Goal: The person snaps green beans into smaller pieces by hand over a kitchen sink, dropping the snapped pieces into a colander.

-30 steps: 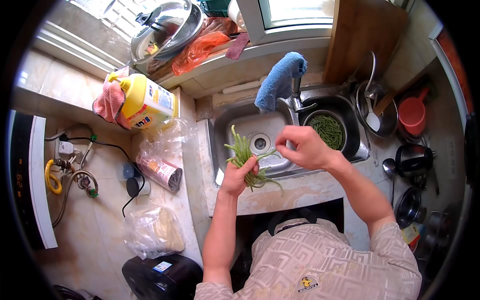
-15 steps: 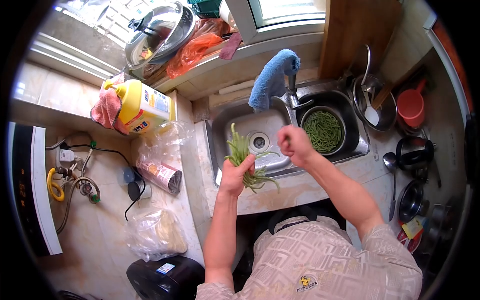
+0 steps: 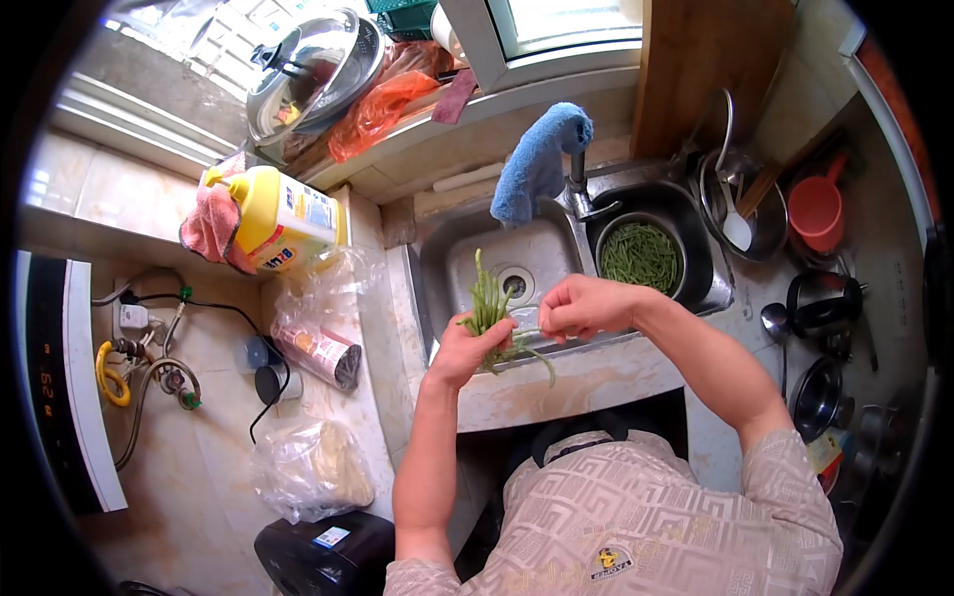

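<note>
Head view: left hand (image 3: 465, 350) gripping green beans (image 3: 487, 308).
Right hand (image 3: 581, 306) fingers curled, fingertips touching a bean end; exact grip unclear.

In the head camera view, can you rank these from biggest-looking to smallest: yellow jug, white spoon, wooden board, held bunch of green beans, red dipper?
1. wooden board
2. yellow jug
3. bunch of green beans and red dipper: too alike to rank
4. white spoon
</note>
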Demonstrator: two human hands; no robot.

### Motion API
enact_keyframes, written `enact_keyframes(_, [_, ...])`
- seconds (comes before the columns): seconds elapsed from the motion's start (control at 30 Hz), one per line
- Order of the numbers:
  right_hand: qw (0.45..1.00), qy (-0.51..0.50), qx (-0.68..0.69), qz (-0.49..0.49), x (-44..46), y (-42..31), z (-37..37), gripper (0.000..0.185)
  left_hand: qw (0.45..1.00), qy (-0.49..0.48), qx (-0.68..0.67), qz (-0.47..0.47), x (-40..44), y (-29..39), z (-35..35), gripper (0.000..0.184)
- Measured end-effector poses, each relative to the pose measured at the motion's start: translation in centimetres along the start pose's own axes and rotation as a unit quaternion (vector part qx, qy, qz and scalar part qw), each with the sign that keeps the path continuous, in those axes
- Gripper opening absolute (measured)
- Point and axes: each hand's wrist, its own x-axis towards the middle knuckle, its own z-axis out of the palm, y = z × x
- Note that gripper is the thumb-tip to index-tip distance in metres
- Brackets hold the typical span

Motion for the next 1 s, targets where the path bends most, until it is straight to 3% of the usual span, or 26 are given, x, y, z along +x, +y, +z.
enact_keyframes(0.07, [0.992,0.031,-0.123,-0.014,0.5,0.7,0.4,0.015,1.0,0.012,0.02,0.003,0.3,-0.6,-0.4,0.014])
enact_keyframes(0.17, [0.976,0.184,-0.073,-0.089,2.4,2.9,1.4,0.017,0.999,0.042,0.019,0.017,0.8,-1.6,-0.3,0.015])
enact_keyframes(0.2, [0.965,0.157,0.202,-0.061,2.7,3.2,0.9,0.017,0.999,0.047,-0.003,0.017,0.8,-1.8,-0.2,0.016])
enact_keyframes(0.3, [0.885,0.183,0.412,-0.113,3.6,4.0,2.1,0.014,0.997,0.053,-0.044,0.031,1.0,-1.8,0.7,0.017])
enact_keyframes(0.43, [0.784,0.112,0.584,-0.181,5.0,5.1,1.9,0.012,0.995,0.062,-0.062,0.042,1.0,-1.6,1.4,0.014])
enact_keyframes(0.5, [0.709,0.128,0.65,-0.241,4.7,5.5,-1.0,0.014,0.992,0.065,-0.098,0.046,0.6,-1.1,1.2,0.013])
enact_keyframes(0.6, [0.856,0.178,0.429,-0.227,2.8,4.0,-1.8,0.008,0.989,0.063,-0.121,0.048,0.3,-0.7,1.0,0.012])
enact_keyframes(0.73, [0.961,0.04,0.243,-0.129,3.1,3.8,-2.0,0.022,0.997,0.0,-0.069,0.033,0.8,0.5,1.3,0.016])
enact_keyframes(0.83, [0.991,-0.041,0.128,-0.016,2.5,2.5,-1.6,0.029,0.999,-0.034,-0.012,0.024,0.6,1.2,1.9,0.019])
enact_keyframes(0.87, [0.991,-0.048,0.115,-0.04,1.8,1.8,-1.1,0.033,0.999,-0.041,-0.015,0.023,0.7,0.9,1.9,0.019])
enact_keyframes(1.0, [0.998,-0.066,0.004,0.023,0.3,-0.1,-0.3,0.029,0.999,-0.035,0.004,0.027,0.9,0.3,2.0,0.019])
